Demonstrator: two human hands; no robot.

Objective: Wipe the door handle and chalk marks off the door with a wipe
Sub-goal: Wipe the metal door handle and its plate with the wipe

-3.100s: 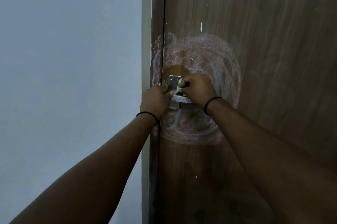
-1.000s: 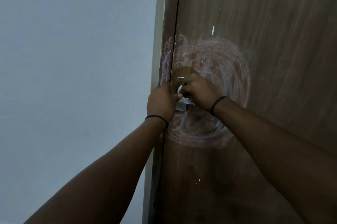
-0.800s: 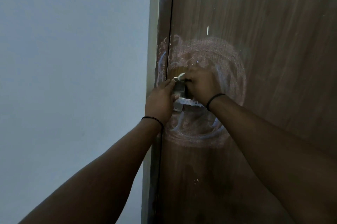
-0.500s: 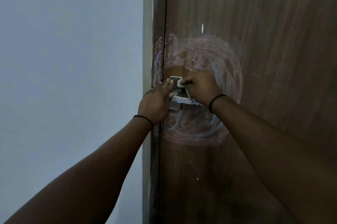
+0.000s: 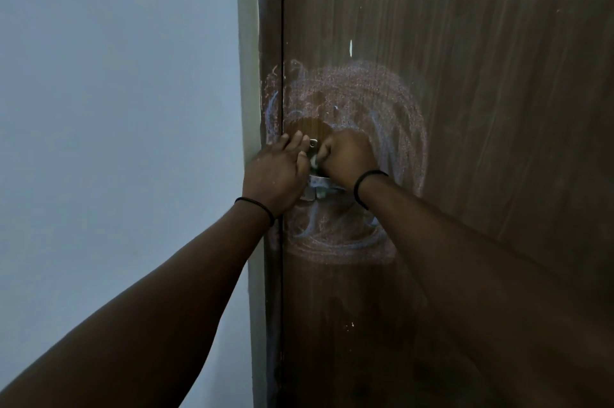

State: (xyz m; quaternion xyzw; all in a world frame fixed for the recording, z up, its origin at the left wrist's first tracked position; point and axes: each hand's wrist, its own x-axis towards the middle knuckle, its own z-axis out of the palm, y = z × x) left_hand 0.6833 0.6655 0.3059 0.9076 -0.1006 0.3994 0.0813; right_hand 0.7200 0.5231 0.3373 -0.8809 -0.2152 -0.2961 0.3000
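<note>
Wiping the door handle, chalk marks yet to clear.

The wipe, a small pale wad, is pinched in the curled fingers of the right hand and pressed against the metal door handle, which shows just below and between the two hands. The left hand lies just beside the right one, its fingers straight and resting on the door's edge by the handle plate, holding nothing. Around both hands spreads a wide ring of pink and blue chalk marks on the brown door, with a rubbed patch just above the right hand's knuckles. The step in hand looks like the handle; next the right hand would need to carry the wipe outward and scrub the chalk in broad, firm strokes, reaching onto the door frame beyond the left hand, where some chalk also lies.
</note>
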